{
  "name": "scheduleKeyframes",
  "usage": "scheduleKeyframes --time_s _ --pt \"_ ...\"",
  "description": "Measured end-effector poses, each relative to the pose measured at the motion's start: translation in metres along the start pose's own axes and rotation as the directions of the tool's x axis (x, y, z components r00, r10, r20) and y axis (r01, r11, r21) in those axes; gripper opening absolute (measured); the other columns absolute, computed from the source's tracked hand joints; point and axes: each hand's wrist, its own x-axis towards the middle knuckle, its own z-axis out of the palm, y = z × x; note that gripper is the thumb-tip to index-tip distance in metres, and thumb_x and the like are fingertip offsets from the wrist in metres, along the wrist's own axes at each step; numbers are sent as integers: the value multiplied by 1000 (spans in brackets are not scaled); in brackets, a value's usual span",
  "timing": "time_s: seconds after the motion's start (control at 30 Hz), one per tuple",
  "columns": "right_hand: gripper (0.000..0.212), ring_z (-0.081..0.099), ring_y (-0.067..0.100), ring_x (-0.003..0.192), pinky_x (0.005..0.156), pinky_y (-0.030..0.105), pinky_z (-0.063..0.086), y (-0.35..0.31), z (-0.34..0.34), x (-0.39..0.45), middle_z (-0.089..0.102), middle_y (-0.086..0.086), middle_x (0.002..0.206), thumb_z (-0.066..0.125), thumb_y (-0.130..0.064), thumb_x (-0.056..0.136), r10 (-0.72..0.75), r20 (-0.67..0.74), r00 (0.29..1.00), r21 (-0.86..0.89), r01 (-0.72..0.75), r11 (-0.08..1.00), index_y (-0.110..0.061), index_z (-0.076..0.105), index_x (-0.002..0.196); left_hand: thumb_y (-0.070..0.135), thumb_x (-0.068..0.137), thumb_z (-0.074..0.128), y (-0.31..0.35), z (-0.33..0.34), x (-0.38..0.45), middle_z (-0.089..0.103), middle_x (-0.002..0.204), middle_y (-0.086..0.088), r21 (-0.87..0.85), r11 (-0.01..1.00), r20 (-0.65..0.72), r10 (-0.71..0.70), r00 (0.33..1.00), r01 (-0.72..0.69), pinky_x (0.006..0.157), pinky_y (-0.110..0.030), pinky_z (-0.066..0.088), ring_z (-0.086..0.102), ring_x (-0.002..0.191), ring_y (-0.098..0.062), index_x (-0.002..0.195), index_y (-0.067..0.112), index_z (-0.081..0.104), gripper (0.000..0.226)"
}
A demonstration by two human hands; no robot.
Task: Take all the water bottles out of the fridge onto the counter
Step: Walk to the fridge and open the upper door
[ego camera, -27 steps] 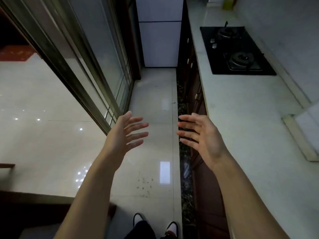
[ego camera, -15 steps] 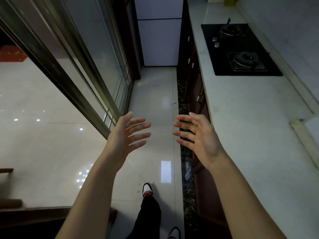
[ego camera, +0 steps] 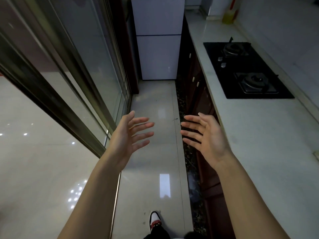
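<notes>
A white two-door fridge (ego camera: pixel 158 40) stands at the far end of a narrow kitchen aisle, both doors closed. No water bottles show. A pale counter (ego camera: pixel 259 135) runs along the right side. My left hand (ego camera: pixel 127 137) and my right hand (ego camera: pixel 207 135) are held out in front of me over the floor, palms facing each other, fingers spread and holding nothing. Both hands are well short of the fridge.
A black two-burner gas hob (ego camera: pixel 245 69) is set into the counter. A yellow bottle (ego camera: pixel 228 14) stands at the counter's far end. Dark cabinets (ego camera: pixel 195 80) sit under the counter. A sliding glass door (ego camera: pixel 72 66) lines the left. My shoe (ego camera: pixel 154 219) is on the tiled floor.
I have stepped forward along the aisle, so the fridge and hob appear closer and more of the fridge shows. Both hands stay open in the same pose.
</notes>
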Motion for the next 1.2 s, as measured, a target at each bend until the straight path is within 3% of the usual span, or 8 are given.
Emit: scheduleKeyframes --time_s 0.27,0.53,1.2 --pt "40 72 25 109 105 51 51 -24 28 57 73 7 121 47 -44 101 0 -19 1000 -32 -1 1000 -18 71 120 52 97 46 34 -9 67 77 114 -6 -8 999 25 -33 999 33 90 -42 53 73 104 -28 116 15 69 48" --pt "40 74 22 104 103 49 52 -43 40 132 75 5 118 46 -44 101 21 2 1000 -43 -21 999 -19 73 116 51 98 44 60 -4 135 77 114 -6 -1 999 -13 -35 999 35 92 -42 52 72 106 -29 115 14 69 48" --pt "40 74 24 104 99 43 56 -163 6 372 74 6 117 48 -42 100 31 83 996 -58 -26 998 -15 72 117 52 98 44 154 100 351 77 114 -6 21 1000 -89 -22 996 23 89 -41 53 72 104 -29 112 13 70 49"
